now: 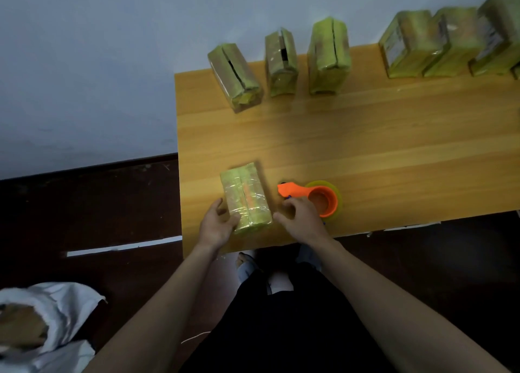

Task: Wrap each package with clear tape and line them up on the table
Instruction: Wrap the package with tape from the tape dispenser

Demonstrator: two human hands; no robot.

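A green package (246,196) covered in clear tape lies flat near the front left corner of the wooden table (365,147). My left hand (216,223) touches its left side with loose fingers. My right hand (301,218) hovers just right of the package, fingers relaxed, beside an orange tape dispenser (315,196) with a roll of clear tape. Along the far edge stand several wrapped green packages, three on the left (281,68) and more at the right (439,43).
A pale wall rises behind the table. Dark floor lies to the left, with a white sack (47,325) at the bottom left. My legs and feet (264,274) show below the table's front edge.
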